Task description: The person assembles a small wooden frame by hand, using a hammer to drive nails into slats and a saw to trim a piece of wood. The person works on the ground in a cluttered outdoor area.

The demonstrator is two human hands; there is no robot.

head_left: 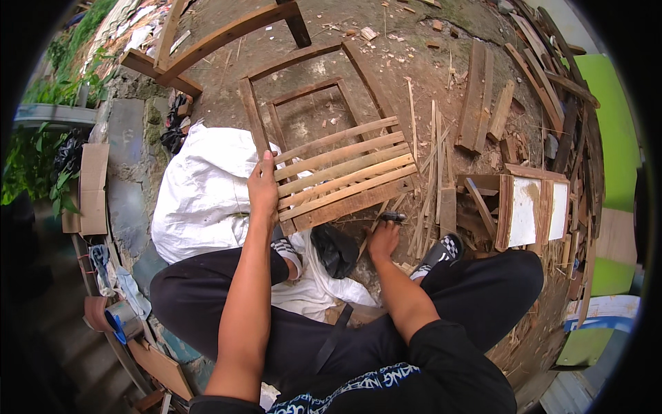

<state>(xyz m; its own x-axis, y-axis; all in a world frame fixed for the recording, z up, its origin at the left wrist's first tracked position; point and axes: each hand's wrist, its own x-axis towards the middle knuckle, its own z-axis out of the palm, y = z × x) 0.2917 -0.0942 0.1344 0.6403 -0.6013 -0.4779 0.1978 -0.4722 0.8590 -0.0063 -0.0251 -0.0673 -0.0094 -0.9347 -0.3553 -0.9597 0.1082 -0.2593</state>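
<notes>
My left hand (pixel 263 185) is closed around the left side of a wooden frame (pixel 372 84), near the slatted part. Several pale wooden slats (pixel 343 153) lie across the frame's near end, roughly parallel with gaps between them. Below the frame's lower right corner, my right hand (pixel 383 241) is low near the ground, with its fingers curled. At its fingertips shows a small dark tool (pixel 394 217) with a shiny part, looking like a hammer head; the hand hides the rest of it.
A white sack (pixel 200 190) lies left of the frame, and a black bag (pixel 335 251) between my legs. Thin strips (pixel 433 172) and thick boards (pixel 476 96) lie to the right, beside a wooden piece with white panels (pixel 525 210). Another wooden frame (pixel 231 43) stands far left.
</notes>
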